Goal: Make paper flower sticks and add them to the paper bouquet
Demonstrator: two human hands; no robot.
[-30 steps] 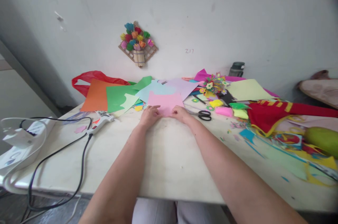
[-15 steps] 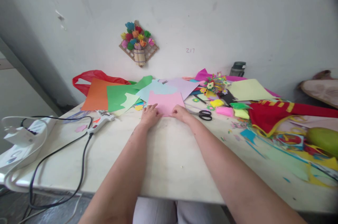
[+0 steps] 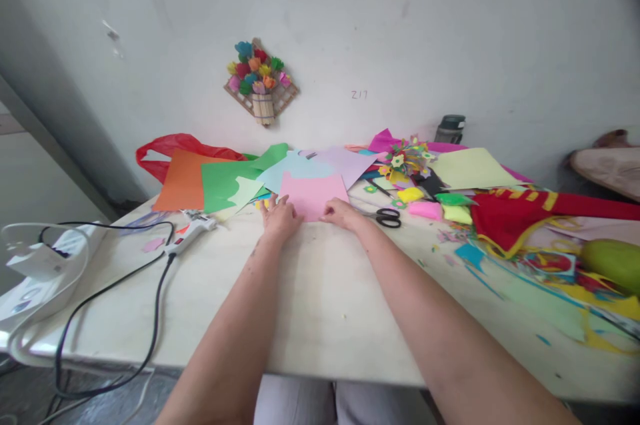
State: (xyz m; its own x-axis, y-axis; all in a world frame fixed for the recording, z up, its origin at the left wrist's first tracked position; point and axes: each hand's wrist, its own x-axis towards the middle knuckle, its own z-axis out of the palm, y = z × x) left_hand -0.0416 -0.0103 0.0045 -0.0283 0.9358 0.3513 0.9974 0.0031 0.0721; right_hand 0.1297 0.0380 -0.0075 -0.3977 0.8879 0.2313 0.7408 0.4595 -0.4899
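Note:
A sheet of pink paper (image 3: 316, 193) lies on the table in front of me, its upper edge cut unevenly. My left hand (image 3: 280, 217) is at its near left corner, thumb and forefinger on the paper while the other fingers fan out to the left. At the near right corner my right hand (image 3: 340, 213) has its fingers curled and pinches the paper's edge. Black-handled scissors (image 3: 388, 217) lie just right of my right hand, their blades partly hidden. Pale green (image 3: 246, 190) and light blue paper (image 3: 280, 171) lie beyond the left hand.
To the left are a hot glue gun (image 3: 195, 233) with its black cord and a white power strip (image 3: 75, 248). Orange paper (image 3: 183, 181) and green paper (image 3: 225, 185) lie behind. Rightward are clay packs (image 3: 425, 211), red cloth (image 3: 500, 221), paper scraps and a dark bottle (image 3: 450, 129).
My left hand has shifted slightly left, and its outer fingers have spread off the pink paper. The right hand stays at the near right corner, nearly unmoved.

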